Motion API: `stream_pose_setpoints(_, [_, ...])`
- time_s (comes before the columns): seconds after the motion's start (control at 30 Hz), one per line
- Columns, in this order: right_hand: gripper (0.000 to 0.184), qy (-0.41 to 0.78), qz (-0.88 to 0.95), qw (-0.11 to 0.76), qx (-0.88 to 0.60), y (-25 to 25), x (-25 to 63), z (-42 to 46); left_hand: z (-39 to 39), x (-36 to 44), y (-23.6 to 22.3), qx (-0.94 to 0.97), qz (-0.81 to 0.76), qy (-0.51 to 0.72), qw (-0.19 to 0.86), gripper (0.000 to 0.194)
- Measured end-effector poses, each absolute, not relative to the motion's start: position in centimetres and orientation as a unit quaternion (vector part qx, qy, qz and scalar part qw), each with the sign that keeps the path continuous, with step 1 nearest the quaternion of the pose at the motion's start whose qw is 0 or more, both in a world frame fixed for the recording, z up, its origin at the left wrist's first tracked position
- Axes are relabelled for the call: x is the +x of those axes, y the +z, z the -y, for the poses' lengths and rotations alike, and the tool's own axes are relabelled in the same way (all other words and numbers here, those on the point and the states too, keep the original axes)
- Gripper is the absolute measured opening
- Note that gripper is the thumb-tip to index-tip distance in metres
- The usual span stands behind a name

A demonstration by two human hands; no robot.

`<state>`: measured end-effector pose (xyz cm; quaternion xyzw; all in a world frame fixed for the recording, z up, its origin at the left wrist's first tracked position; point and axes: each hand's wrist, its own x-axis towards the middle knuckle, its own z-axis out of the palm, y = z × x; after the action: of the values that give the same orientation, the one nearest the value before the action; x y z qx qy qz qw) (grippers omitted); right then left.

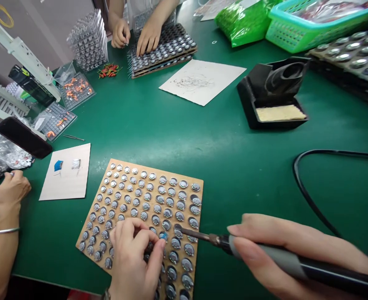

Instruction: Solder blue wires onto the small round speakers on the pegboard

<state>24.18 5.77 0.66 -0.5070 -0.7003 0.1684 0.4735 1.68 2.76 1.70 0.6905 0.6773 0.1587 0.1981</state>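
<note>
My right hand point(284, 254) grips a grey and black soldering iron point(265, 256) whose tip points left at a small round metal part near the front of a wooden board point(130, 164). The board holds several rows of small round speaker-like parts point(159, 202). My left hand point(137, 260) rests on the board's front rows and pinches a tiny blue component point(163, 236) right at the iron's tip.
A black iron stand with a yellow sponge point(273, 93) sits at the right, with a black cable point(309, 196) looping nearby. A cardboard sheet point(67, 173) carries small parts. Another person's hand point(11, 189) is at the left; a third person's hands point(140, 33) work on stacked trays opposite.
</note>
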Motion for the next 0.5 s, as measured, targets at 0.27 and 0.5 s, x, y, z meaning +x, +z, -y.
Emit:
stream_pose_setpoints(0.27, [0.010,0.167,0.701,0.485,-0.496,-0.6,23.4,-6.1,-3.2,0.7,1.9,0.712,-0.645,0.180,0.212,0.015])
stream_pose_setpoints(0.5, [0.006,0.196,0.672,0.477,-0.531,-1.9,23.7,-5.8,-3.2,0.6,1.5,0.753,-0.594,0.189,0.210,0.013])
